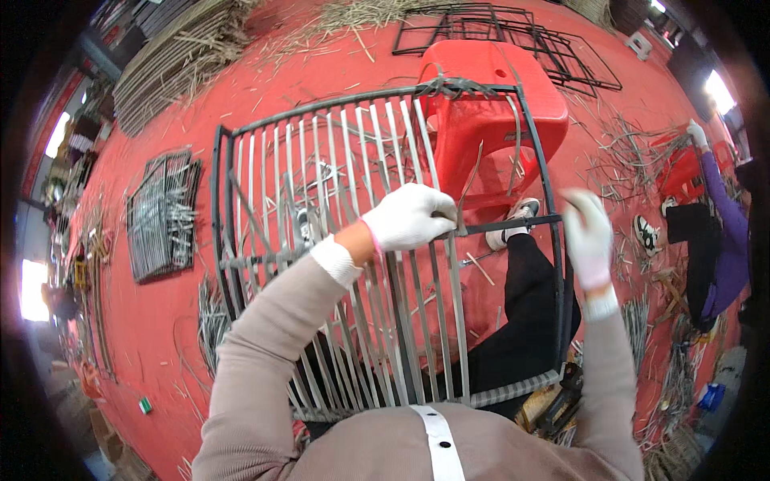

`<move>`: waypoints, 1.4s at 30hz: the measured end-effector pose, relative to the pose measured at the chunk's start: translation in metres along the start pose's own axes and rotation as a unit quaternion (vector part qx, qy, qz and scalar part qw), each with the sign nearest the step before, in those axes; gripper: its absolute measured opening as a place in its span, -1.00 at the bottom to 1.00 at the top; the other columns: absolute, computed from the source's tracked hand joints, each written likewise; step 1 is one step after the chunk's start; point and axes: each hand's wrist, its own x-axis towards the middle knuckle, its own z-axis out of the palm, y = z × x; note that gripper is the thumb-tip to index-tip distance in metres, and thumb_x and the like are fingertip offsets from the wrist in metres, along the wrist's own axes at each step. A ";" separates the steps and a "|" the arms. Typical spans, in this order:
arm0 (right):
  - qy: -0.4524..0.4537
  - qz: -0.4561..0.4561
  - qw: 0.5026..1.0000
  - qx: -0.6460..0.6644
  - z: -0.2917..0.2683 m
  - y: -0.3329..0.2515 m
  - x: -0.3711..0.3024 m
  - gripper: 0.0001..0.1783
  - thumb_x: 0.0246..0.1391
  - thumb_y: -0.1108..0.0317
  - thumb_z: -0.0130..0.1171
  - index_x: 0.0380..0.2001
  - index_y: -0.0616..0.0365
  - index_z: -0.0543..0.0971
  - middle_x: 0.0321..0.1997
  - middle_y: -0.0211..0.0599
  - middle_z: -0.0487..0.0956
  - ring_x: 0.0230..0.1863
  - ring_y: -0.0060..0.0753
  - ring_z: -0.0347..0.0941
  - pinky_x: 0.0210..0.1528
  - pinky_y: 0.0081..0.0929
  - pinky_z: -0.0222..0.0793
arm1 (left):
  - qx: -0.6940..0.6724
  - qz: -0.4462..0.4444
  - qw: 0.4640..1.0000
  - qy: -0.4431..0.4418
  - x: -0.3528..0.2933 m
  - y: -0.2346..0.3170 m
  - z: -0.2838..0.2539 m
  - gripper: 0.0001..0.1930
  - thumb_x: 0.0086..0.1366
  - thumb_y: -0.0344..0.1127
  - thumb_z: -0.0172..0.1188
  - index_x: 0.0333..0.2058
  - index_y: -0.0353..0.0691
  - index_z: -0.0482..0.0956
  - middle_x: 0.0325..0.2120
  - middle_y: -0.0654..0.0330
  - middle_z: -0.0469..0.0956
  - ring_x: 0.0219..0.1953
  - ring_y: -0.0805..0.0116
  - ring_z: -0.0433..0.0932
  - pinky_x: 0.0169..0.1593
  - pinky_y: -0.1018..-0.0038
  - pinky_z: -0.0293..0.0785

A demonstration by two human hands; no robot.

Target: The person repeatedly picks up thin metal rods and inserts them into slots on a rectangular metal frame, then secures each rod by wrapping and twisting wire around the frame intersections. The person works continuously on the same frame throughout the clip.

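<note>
A black metal frame [535,138] leans across my lap, its far end against a red plastic stool [485,76]. Grey flat strips [350,164] run lengthwise over its left and middle parts, wrapped around the end bars. My left hand [411,218], in a white glove, is closed at the crossbar [513,225], pinching a grey strip [459,321] that runs down toward me. Just outside the frame's right side is my gloved right hand [588,234], smeared by motion. Whether its fingers hold anything is unclear.
Bare black frames [573,60] lie on the red floor beyond the stool. Finished-looking panels [164,216] are stacked at left, with a larger pile [180,56] behind. Loose strips [630,152] litter the right, where another person in a purple sleeve [726,216] sits.
</note>
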 end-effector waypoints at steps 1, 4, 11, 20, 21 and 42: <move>-0.044 -0.009 0.998 0.054 0.023 -0.010 0.029 -0.80 0.18 0.54 0.11 -0.16 0.25 0.63 -0.19 -0.14 0.61 -0.11 -0.14 0.57 0.03 -0.35 0.45 | 0.004 -0.005 1.000 -0.010 0.006 -0.004 -0.014 -0.80 0.18 -0.32 0.19 -0.25 -0.20 0.71 -0.34 0.03 0.70 -0.24 0.08 0.69 -0.04 0.29 0.58; -0.121 -0.096 0.984 0.085 0.094 -0.032 0.101 -0.79 0.17 0.47 0.11 -0.16 0.23 0.63 -0.21 -0.07 0.63 -0.13 -0.03 0.59 -0.01 -0.29 0.49 | 0.178 -0.019 0.968 0.177 0.052 -0.032 -0.069 -0.74 0.28 -0.39 0.11 -0.11 -0.23 0.69 -0.21 -0.02 0.68 -0.13 0.09 0.68 0.01 0.30 0.58; -0.287 0.029 0.929 0.233 0.213 -0.060 0.189 -0.57 0.25 0.34 -0.02 0.12 0.31 0.51 -0.16 0.00 0.66 -0.21 -0.20 0.62 -0.11 -0.31 0.53 | 0.203 -0.188 0.941 0.194 0.112 -0.124 -0.141 -0.69 0.42 -0.19 0.08 0.06 -0.08 0.60 -0.12 0.07 0.68 -0.05 0.10 0.64 0.03 0.30 0.51; -0.193 0.165 0.953 0.165 0.248 -0.113 0.260 -0.61 0.09 0.06 0.25 -0.37 0.22 0.70 -0.48 -0.21 0.67 -0.50 -0.35 0.58 -0.35 -0.35 0.51 | 0.277 -0.141 0.900 0.307 0.102 -0.131 -0.124 -0.80 0.33 -0.14 0.22 -0.11 0.06 0.65 -0.31 0.15 0.71 -0.21 0.09 0.68 -0.14 0.24 0.56; -0.196 0.092 0.973 0.086 0.243 -0.111 0.268 -0.63 0.14 0.10 0.09 -0.46 0.16 0.70 -0.49 -0.20 0.68 -0.48 -0.30 0.61 -0.32 -0.31 0.53 | 0.276 -0.142 0.899 0.309 0.103 -0.131 -0.124 -0.80 0.32 -0.14 0.23 -0.11 0.06 0.65 -0.33 0.14 0.71 -0.21 0.09 0.68 -0.15 0.23 0.56; -0.358 -0.230 0.812 -0.400 0.278 -0.117 0.336 -0.65 0.16 0.09 0.13 -0.14 -0.01 0.72 -0.15 -0.20 0.73 -0.16 -0.13 0.68 -0.08 -0.19 0.54 | 0.385 0.011 0.825 0.414 0.098 -0.146 -0.113 -0.81 0.29 -0.12 0.25 -0.17 0.05 0.72 -0.27 0.24 0.72 -0.22 0.18 0.68 -0.18 0.24 0.53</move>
